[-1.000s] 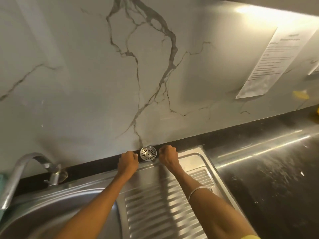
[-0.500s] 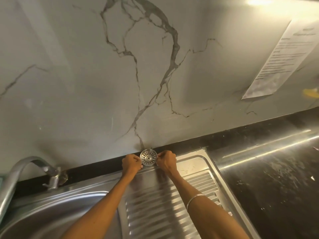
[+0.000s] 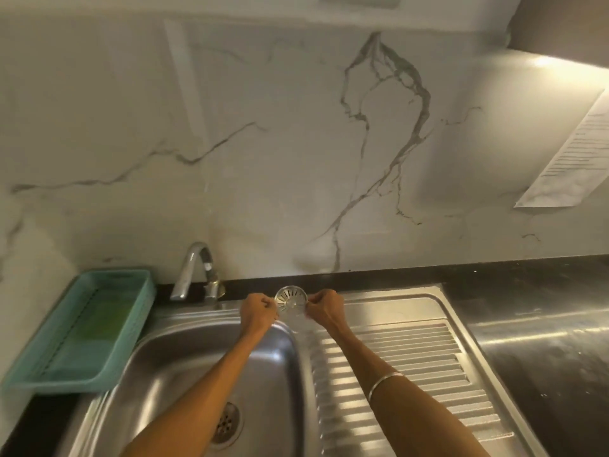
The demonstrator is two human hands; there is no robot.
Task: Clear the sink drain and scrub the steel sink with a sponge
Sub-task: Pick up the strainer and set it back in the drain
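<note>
A round steel drain strainer (image 3: 291, 301) is held upright between both hands, above the sink's back rim where basin and drainboard meet. My left hand (image 3: 257, 311) pinches its left edge and my right hand (image 3: 324, 309) pinches its right edge. Below lies the steel sink basin (image 3: 164, 367), whose drain opening (image 3: 228, 420) shows beside my left forearm. The ribbed drainboard (image 3: 412, 367) runs to the right under my right arm. No sponge is in view.
A curved steel tap (image 3: 194, 270) stands at the back of the basin. A teal plastic tray (image 3: 82, 328) sits on the counter to the left. Dark countertop (image 3: 543, 341) extends right. A marble wall with a taped paper sheet (image 3: 570, 163) rises behind.
The view has swung left and down, bringing the basin, drain, tap and teal tray into sight. Both hands still hold the strainer, now over the basin's back edge rather than the drainboard.
</note>
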